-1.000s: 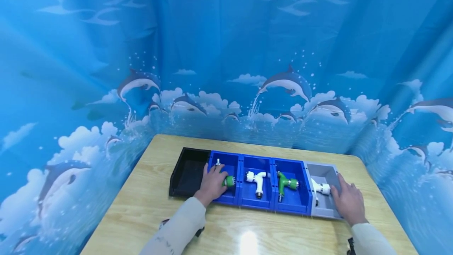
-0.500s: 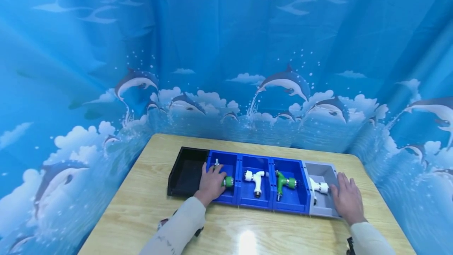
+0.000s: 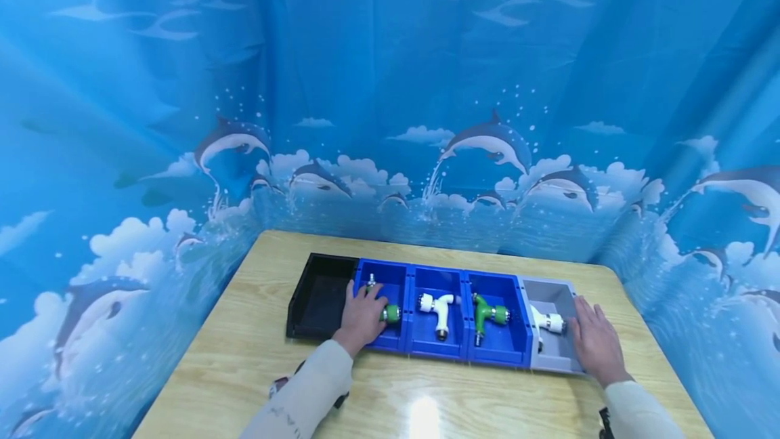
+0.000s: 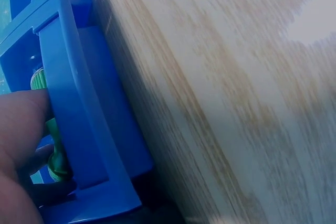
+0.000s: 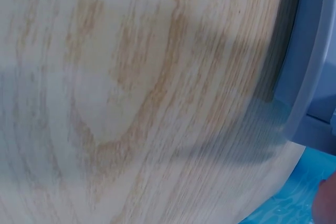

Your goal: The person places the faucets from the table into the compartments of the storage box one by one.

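Note:
In the head view my left hand reaches into the leftmost blue bin. Its fingers and thumb hold a green tap, partly hidden under the hand; in the left wrist view the green tap shows between thumb and fingers. My right hand rests along the right wall of the grey bin, fingers fairly straight. A white tap lies in that bin, close to the right thumb. The right wrist view shows only a bit of a finger beside the grey bin.
Joined in a row on the wooden table are a black bin, several blue bins and the grey bin. A white tap lies in the middle blue bin, another green tap in the right blue bin. A dolphin-print curtain surrounds the table.
The head view has shifted slightly, so everything sits a little further left in it. Both hands stay where they were at the bins, the left still on the green tap.

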Available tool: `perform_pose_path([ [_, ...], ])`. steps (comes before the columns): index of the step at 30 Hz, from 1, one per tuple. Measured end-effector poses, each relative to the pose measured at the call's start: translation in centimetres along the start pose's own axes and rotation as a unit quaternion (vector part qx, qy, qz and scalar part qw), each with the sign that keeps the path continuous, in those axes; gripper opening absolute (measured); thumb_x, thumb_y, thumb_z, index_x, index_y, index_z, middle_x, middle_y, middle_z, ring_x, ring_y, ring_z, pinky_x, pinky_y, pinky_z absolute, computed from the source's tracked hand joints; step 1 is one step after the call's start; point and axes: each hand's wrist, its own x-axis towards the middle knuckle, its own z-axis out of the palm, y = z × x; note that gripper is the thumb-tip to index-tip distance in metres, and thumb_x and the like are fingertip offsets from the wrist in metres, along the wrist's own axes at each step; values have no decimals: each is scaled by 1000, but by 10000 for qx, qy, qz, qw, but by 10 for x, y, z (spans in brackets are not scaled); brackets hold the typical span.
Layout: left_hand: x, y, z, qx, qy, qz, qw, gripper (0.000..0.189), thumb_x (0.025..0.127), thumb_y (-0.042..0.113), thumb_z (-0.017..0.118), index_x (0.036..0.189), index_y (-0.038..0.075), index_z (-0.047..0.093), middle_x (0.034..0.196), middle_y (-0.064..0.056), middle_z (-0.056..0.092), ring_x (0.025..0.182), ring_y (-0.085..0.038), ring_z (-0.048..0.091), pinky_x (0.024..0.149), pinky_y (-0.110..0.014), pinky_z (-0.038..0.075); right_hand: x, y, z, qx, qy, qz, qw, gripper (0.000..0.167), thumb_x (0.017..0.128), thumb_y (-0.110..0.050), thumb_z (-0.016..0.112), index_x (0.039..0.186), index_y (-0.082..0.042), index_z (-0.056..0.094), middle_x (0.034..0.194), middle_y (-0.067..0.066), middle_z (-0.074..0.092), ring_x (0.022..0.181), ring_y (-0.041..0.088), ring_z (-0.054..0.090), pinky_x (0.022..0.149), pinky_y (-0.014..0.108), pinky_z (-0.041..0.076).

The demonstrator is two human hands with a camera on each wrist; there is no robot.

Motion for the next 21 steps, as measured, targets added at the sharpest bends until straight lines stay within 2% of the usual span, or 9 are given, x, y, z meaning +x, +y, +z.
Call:
perform_pose_path([
  [10, 2, -1, 2, -56, -22, -28, 10000, 44, 82, 40, 76, 120, 21, 67, 146, -6, 48, 132, -35, 45, 114, -62, 15, 1, -2, 1, -200, 196, 137, 9995, 46, 101, -7, 37, 143, 11, 32, 142, 34, 37, 127, 59, 30, 101, 71, 25],
  [18, 1, -1, 1, 144, 31, -3, 9999, 45, 81, 42, 76, 120, 22, 67, 145, -5, 49, 130, -34, 47, 114, -61, 19, 1, -3, 0, -148, 303, -143, 9993, 48, 102, -8, 40, 146, 9, 30, 147, 30, 33, 128, 61, 27, 98, 73, 27],
  [21, 0, -1, 1, 175, 11, 44, 9998, 45, 82, 42, 75, 121, 21, 67, 145, -5, 48, 130, -35, 47, 114, -61, 19, -2, -4, 0, -162, 299, -135, 9993, 48, 101, -6, 41, 145, 10, 30, 147, 31, 34, 128, 61, 27, 98, 73, 28],
])
